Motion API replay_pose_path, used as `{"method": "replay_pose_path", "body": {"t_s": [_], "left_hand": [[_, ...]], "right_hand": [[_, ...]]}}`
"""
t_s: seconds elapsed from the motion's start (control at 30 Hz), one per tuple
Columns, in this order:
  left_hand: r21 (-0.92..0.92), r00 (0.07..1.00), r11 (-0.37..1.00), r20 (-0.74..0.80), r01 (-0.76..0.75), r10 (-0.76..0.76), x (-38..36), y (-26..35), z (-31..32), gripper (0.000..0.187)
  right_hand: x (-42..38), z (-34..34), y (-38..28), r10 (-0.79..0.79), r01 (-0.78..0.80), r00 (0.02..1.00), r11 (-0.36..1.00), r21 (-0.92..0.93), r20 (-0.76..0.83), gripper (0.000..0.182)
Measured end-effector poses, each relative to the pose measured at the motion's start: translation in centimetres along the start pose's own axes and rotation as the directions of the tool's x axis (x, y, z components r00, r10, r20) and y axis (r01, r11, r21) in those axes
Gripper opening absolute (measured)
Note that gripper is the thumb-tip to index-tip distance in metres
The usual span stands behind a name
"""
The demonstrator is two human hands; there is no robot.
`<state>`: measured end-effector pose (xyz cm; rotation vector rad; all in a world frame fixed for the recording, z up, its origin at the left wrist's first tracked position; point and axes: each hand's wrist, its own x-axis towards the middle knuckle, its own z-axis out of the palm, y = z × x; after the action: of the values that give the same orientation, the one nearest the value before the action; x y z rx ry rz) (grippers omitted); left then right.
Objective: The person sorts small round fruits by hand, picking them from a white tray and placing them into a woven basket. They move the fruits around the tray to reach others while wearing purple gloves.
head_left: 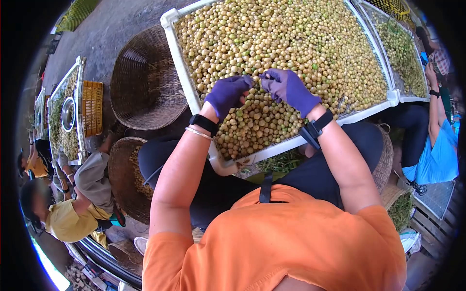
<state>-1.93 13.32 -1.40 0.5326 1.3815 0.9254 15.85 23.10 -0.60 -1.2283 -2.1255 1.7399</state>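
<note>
A white-framed mesh tray (187, 68) lies across my lap, heaped with small round yellow-green fruits (272, 34). My left hand (228, 95), in a purple glove, is over the fruits near the tray's left side, its fingers drawn together. Just right of it, my right hand (290, 90), gloved the same way, has thumb and fingers pinched towards the left hand. The two sets of fingertips are a small gap apart. Whatever sits between the fingers of either hand is too small to make out. Browner fruits (257, 123) lie below both hands.
A large wicker basket (145, 80) stands left of the tray, with another basket (127, 177) holding fruits below it. A second tray (395, 53) adjoins on the right. People sit at left, beside a tray and yellow crate (92, 107); a person in blue (434, 155) is at right.
</note>
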Motion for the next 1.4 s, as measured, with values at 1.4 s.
{"method": "replay_pose_path", "body": {"t_s": [1.4], "left_hand": [[0.972, 0.999, 0.231, -0.044, 0.035, 0.031, 3.7, -0.9, 1.9, 0.032]], "right_hand": [[1.5, 3.2, 3.3, -0.363, 0.263, 0.93, 0.546, -0.795, 0.058, 0.023]]}}
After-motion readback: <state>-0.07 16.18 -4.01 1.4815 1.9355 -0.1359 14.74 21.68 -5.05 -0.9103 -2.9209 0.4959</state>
